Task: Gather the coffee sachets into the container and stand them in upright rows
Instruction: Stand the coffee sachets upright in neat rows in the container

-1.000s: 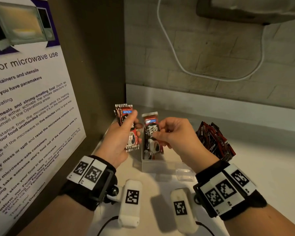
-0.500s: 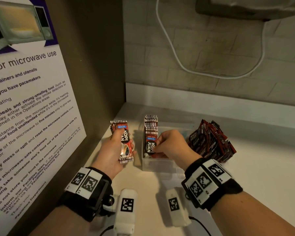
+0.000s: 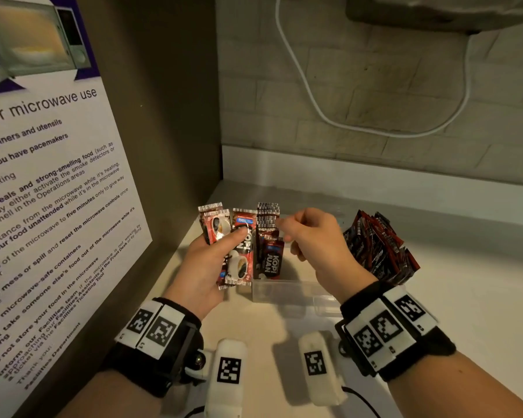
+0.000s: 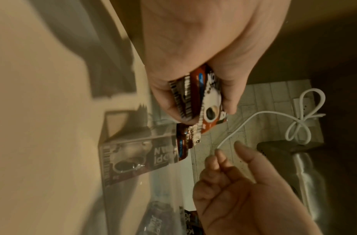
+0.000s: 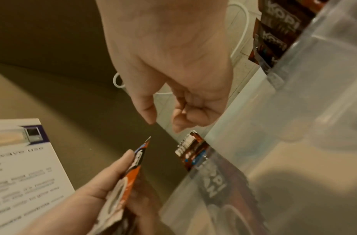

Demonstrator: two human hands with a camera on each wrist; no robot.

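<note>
The left hand (image 3: 204, 267) grips a small fan of coffee sachets (image 3: 230, 236), thumb pressed across the front one, just left of the clear container (image 3: 287, 292) and held above the desk (image 3: 465, 297). In the left wrist view the fingers (image 4: 167, 101) curl round the back of that bundle and the thumb clamps its printed face. The right hand (image 3: 314, 239) hovers over the container's open top, holding nothing; its fingers hang loosely curled, and in the right wrist view the thumb and forefinger tips (image 5: 147, 114) stand slightly apart, just above the upper edges of the sachets inside.

Within the container a row of sachets (image 3: 267, 245) stands upright against the left wall, barcoded tops stacked one behind another, the nearest showing "KOPI JUAN". The container's right part shows only bare clear plastic. A loose heap of dark red sachets (image 3: 378, 245) leans just right of the container, past the right hand.

The desk is pale and sits in a corner: a microwave-use poster (image 3: 43, 176) on the left panel, a brick-pattern wall behind, and a white cable (image 3: 308, 86) looping down it.
</note>
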